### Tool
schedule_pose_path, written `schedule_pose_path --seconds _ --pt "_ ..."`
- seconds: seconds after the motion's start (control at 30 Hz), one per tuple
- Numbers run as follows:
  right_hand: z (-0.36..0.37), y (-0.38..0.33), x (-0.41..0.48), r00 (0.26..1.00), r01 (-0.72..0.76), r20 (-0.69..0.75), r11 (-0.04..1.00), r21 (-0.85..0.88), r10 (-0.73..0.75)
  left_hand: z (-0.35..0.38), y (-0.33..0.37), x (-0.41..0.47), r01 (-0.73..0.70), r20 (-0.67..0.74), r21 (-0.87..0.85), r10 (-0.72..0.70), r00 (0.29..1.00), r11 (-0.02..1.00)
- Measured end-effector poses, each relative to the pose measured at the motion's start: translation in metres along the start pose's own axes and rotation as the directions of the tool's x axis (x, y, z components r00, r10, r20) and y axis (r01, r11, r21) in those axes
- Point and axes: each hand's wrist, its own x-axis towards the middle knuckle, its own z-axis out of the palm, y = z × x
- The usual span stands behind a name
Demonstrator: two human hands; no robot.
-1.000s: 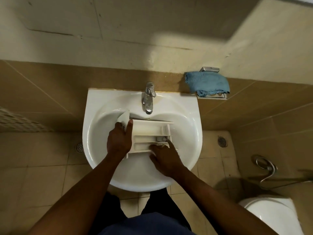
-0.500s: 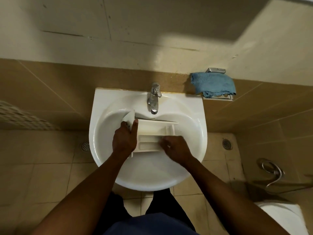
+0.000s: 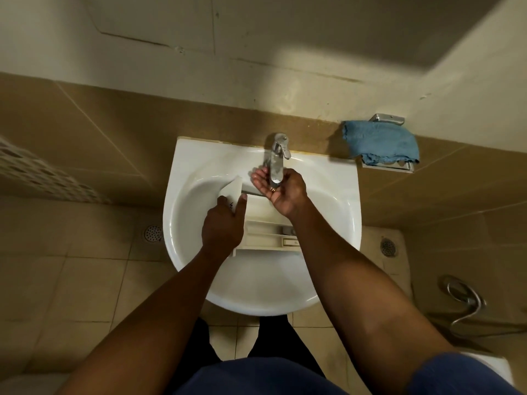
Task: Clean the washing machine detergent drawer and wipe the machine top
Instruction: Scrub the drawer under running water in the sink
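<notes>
The white detergent drawer (image 3: pixel 268 235) lies in the white basin (image 3: pixel 188 212), its front panel raised at the left. My left hand (image 3: pixel 224 226) grips that front end, thumb over the edge. My right hand (image 3: pixel 281 189) is cupped palm-up under the spout of the chrome tap (image 3: pixel 277 158), fingers relaxed and holding nothing. I cannot tell whether water is running. The drawer's right part is partly hidden by my right forearm.
A blue cloth (image 3: pixel 380 142) is draped over a metal wall holder to the right of the basin. A floor drain (image 3: pixel 388 246) and a chrome hose (image 3: pixel 462 295) sit at the right, another drain (image 3: pixel 152 233) at the left. A toilet edge (image 3: pixel 490 366) shows at the lower right.
My right hand left the drawer's compartments and rose to the tap spout, turning palm-up. My left hand kept its grip on the drawer's front end.
</notes>
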Motion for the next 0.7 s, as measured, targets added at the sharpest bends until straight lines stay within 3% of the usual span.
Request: schedule_pose_path --seconds 0.13,0.3,0.37,0.4,0.43,0.5,0.6,0.63,0.7 --pt "-0.001 0.001 -0.009 1.000 -0.009 -0.005 0.999 -0.041 0.009 -0.002 0.003 -0.001 -0.004 0.002 0.013 0.004 1.000 1.000" --pt "-0.011 0.030 -0.038 0.985 -0.060 -0.168 0.872 -0.485 -0.025 -0.001 0.003 -0.001 -0.003 -0.007 -0.004 0.003 1.000 1.000" --pt "-0.027 0.057 -0.055 0.990 -0.013 -0.114 0.759 -0.651 -0.081 -0.001 0.003 -0.001 0.011 -0.004 0.009 -0.011 1.000 1.000" --pt "-0.037 0.071 -0.061 0.982 0.110 -0.014 0.639 -0.761 -0.186 -0.001 0.003 0.000 0.013 0.000 0.010 -0.013 1.000 1.000" --pt "-0.050 0.082 -0.066 0.944 0.275 0.149 0.449 -0.850 -0.295 -0.001 0.003 0.000 0.007 0.001 0.006 -0.007 1.000 1.000" --pt "-0.077 0.096 -0.070 0.801 0.512 0.499 -0.054 -0.857 -0.331 -0.001 0.001 0.000 -0.012 -0.007 -0.006 0.012 1.000 1.000" --pt "-0.123 0.087 -0.086 0.715 0.484 0.657 -0.510 -0.711 -0.239 -0.002 0.002 -0.002 -0.022 -0.002 -0.015 0.022 1.000 1.000" --pt "-0.137 0.079 -0.090 0.711 0.433 0.668 -0.613 -0.660 -0.217 -0.002 0.003 -0.002 -0.026 -0.006 -0.013 0.026 1.000 1.000" --pt "-0.153 0.067 -0.096 0.718 0.367 0.671 -0.719 -0.590 -0.184 -0.002 0.004 -0.003 -0.026 -0.014 -0.013 0.026 1.000 1.000"
